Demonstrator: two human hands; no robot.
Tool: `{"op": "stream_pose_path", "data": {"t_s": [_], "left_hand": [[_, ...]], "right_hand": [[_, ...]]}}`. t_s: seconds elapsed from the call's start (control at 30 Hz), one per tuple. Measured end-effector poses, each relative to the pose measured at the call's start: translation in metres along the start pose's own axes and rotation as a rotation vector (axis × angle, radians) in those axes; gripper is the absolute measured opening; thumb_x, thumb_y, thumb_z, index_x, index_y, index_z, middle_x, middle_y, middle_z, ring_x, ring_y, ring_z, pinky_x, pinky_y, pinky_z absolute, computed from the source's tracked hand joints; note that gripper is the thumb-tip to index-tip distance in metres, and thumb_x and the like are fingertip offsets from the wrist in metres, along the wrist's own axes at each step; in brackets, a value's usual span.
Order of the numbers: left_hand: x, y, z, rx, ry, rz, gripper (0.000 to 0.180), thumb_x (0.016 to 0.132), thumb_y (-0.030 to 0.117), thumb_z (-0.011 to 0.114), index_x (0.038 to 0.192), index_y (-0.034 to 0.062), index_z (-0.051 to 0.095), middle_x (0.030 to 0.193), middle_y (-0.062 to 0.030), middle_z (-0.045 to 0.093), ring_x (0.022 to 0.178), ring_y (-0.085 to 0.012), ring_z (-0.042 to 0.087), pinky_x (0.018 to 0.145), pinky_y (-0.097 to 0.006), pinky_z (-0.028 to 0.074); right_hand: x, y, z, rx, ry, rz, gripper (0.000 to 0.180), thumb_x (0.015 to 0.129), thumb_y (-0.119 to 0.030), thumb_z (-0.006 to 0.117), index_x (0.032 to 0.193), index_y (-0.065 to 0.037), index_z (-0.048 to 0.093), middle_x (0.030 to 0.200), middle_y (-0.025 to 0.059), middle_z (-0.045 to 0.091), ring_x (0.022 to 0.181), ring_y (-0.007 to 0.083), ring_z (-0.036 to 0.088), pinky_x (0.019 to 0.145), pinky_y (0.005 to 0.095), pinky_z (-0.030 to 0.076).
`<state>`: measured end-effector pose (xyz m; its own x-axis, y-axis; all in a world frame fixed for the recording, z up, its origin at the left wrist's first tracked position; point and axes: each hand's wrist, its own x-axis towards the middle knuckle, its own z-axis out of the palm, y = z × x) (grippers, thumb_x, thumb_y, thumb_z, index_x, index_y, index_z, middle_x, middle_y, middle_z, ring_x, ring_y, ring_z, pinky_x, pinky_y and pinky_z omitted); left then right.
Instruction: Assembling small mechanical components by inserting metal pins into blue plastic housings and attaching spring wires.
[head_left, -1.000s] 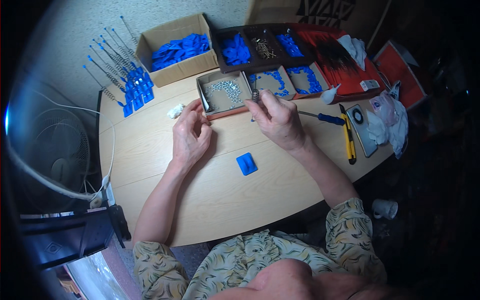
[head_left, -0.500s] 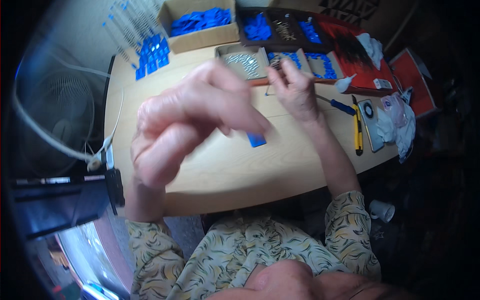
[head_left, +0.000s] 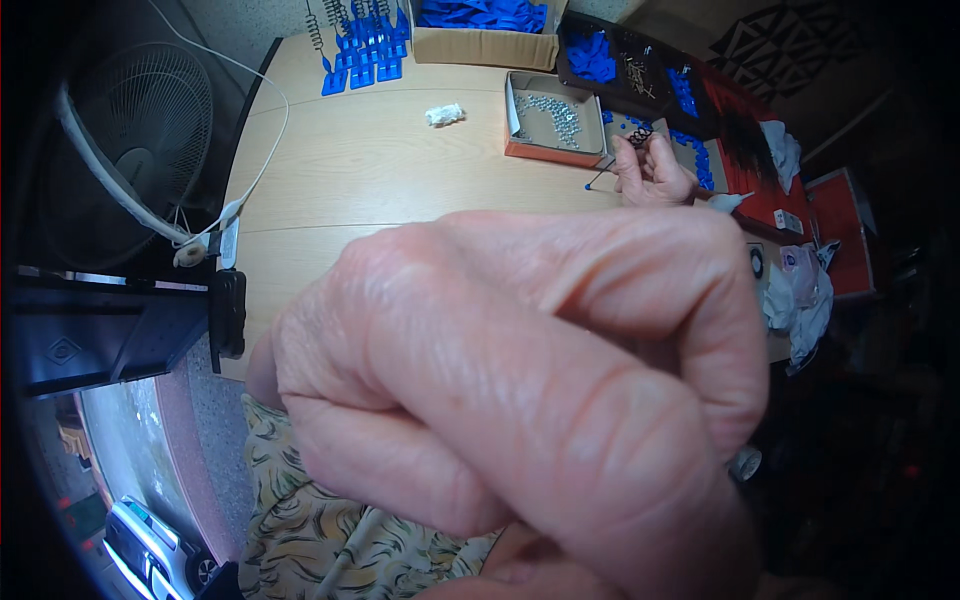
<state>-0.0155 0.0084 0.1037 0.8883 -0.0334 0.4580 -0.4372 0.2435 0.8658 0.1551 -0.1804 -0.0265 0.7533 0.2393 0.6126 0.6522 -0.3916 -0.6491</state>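
Note:
My left hand (head_left: 520, 370) is very close to the camera and fills the middle of the view. Its fingers are curled, and anything they hold is hidden. Farther off at the right, over the small parts boxes, my right hand (head_left: 655, 172) pinches a dark coiled spring (head_left: 640, 138). A thin stem with a blue tip (head_left: 588, 187) slants down to the left from those fingers. Beside them is a shallow carton (head_left: 512, 135) with small shiny metal pieces (head_left: 555, 115). Small blue parts (head_left: 703, 160) lie in the boxes beyond the right hand.
Blue bases with upright springs (head_left: 365, 55) stand at the back left of the table (head_left: 330, 170). A white roll (head_left: 445, 115) lies near them. Behind are a carton of blue pieces (head_left: 485, 50) and a dark divided tray (head_left: 570, 75). A fan (head_left: 140, 160) stands left, crumpled white cloths (head_left: 800, 300) right.
My left hand has come up much closer to the camera and now covers most of the table's front. The view has shifted, and my right hand still pinches the spring.

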Motion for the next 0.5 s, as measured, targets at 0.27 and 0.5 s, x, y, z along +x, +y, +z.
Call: {"op": "stream_pose_path", "data": {"t_s": [0.27, 0.5], "left_hand": [[0.011, 0.001, -0.017, 0.057, -0.127, 0.06, 0.02, 0.092, 0.022, 0.062, 0.083, 0.0084, 0.074, 0.09, -0.0148, 0.058, 0.072, -0.0141, 0.056, 0.064, -0.026, 0.049], [0.028, -0.016, -0.012, 0.118, -0.273, 0.062, 0.017, 0.089, 0.026, 0.068, 0.082, 0.0115, 0.075, 0.093, -0.0139, 0.061, 0.072, -0.0159, 0.056, 0.065, -0.027, 0.05]], "right_hand": [[-0.005, 0.019, -0.024, -0.053, 0.001, 0.039, 0.02, 0.089, -0.006, 0.072, 0.08, 0.0, 0.056, 0.066, 0.0105, 0.066, 0.058, 0.0167, 0.068, 0.05, 0.03, 0.048], [-0.006, 0.003, -0.064, 0.263, 0.114, 0.055, 0.009, 0.094, -0.006, 0.068, 0.102, -0.002, 0.067, 0.072, 0.003, 0.066, 0.067, 0.007, 0.062, 0.06, 0.0227, 0.05]]}}
